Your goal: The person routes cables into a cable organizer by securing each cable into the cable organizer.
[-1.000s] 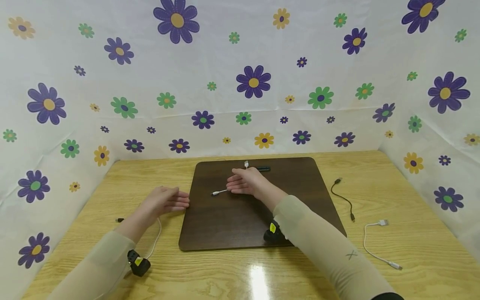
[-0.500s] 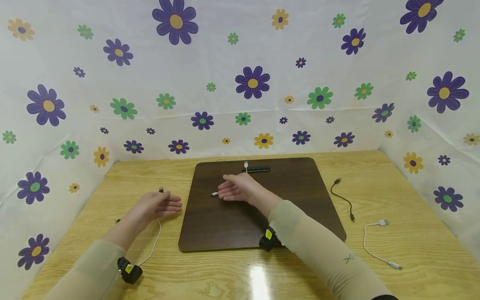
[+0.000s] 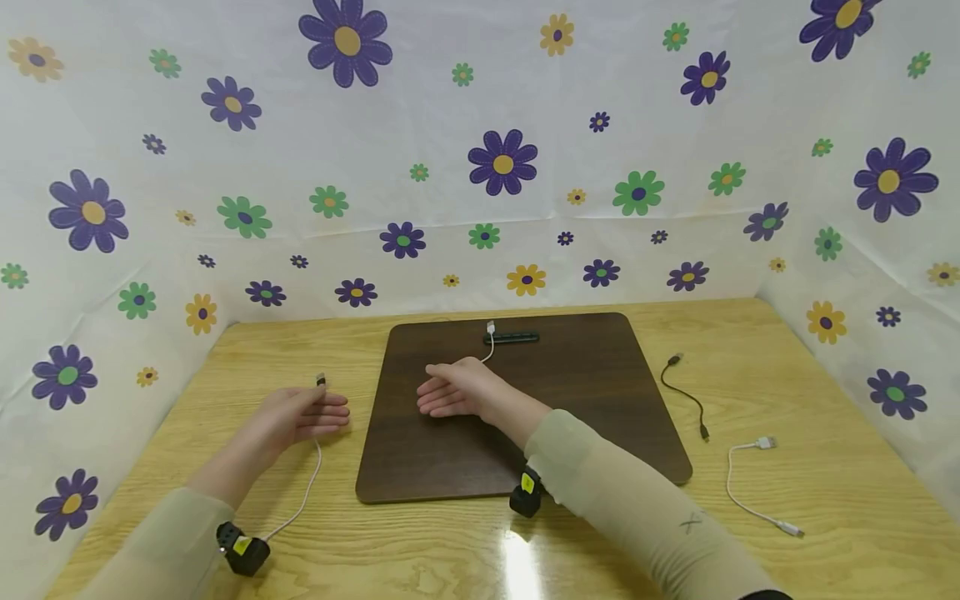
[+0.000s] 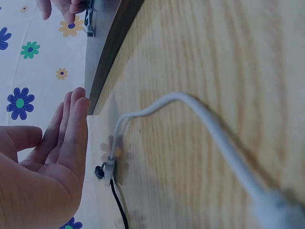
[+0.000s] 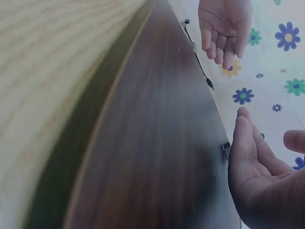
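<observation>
2 hands are shown with fingers extended and unclenched, nothing grasped. The right hand is held over the dark board, fingers aimed at its left edge; whether the board is touched cannot be told. The left hand is held off that edge, over the worktop.

Since 1 second ago both have been shifted leftward, and the board cable's near end has been hidden at the right hand. It is judged to be left lying, not carried. Its far plug is seen beyond the right thumb, near the board's far edge, at a dark bar.

Just beyond the left thumb a black plug is seen; a white cable is stretched nearer. By the worktop's right edge, 1 black cable and 1 short white cable are laid.
</observation>
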Demonstrator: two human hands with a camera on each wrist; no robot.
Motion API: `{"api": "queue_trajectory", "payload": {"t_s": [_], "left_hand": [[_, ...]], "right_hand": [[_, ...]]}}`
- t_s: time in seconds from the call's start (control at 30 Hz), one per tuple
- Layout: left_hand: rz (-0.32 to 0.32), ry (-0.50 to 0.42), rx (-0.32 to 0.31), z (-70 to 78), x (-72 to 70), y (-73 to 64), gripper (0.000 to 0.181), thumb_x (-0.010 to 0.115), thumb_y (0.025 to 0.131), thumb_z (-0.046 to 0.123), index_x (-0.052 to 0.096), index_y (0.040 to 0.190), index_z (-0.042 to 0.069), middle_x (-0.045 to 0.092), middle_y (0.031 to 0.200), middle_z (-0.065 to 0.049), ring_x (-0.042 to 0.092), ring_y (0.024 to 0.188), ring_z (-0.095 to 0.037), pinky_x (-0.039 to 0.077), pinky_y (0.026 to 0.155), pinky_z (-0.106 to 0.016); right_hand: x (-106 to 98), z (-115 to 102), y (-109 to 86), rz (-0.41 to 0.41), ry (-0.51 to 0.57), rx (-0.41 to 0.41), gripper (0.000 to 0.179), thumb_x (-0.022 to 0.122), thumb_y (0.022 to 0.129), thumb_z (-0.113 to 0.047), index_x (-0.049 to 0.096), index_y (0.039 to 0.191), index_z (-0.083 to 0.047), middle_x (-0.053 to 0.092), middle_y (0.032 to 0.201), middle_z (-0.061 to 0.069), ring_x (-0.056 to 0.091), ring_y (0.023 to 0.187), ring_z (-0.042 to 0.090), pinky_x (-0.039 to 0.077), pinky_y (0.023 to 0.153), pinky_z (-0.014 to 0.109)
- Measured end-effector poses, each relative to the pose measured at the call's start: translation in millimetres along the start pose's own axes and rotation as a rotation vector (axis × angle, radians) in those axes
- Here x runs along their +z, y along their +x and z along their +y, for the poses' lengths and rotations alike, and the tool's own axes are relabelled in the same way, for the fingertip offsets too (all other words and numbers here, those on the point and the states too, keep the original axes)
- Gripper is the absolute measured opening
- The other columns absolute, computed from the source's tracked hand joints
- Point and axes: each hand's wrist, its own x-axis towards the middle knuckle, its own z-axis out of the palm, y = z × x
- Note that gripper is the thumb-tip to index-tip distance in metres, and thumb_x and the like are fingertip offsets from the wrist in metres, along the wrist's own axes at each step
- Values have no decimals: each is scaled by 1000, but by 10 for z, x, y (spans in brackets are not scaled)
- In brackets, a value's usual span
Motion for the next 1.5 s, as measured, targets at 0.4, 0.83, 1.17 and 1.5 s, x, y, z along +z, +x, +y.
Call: {"api": "queue_trajectory", "payload": {"t_s": [0.4,0.83,1.17,1.5], "left_hand": [[-8,-10,-33,-127,-147,-220,54,31,118,21,50,139,-25,80,98,3,78,91,-7,65,86,-24],[18,-82,-66,-285,-272,-419,48,34,118,20,62,131,-17,81,98,1,80,92,-10,65,87,-26],[39,26,-69,-372,-300,-559,48,35,117,17,62,129,-20,80,98,2,79,90,-8,65,85,-25],[12,93,-73,-456,-384,-723,47,37,117,17,67,125,-17,81,98,4,79,88,-8,65,82,-24]], "right_hand": [[263,27,23,-63,-19,-17,39,58,111,-21,74,117,14,78,112,28,74,71,11,67,83,32],[515,111,11,-124,-63,-41,34,61,108,-15,75,114,15,77,112,32,74,73,12,67,79,30],[747,165,-23,-173,-88,-73,33,62,107,-14,74,115,16,75,114,34,76,110,43,67,80,32],[927,229,-11,-171,-99,-42,27,64,106,-12,77,109,12,77,109,31,79,105,39,67,76,30]]}}
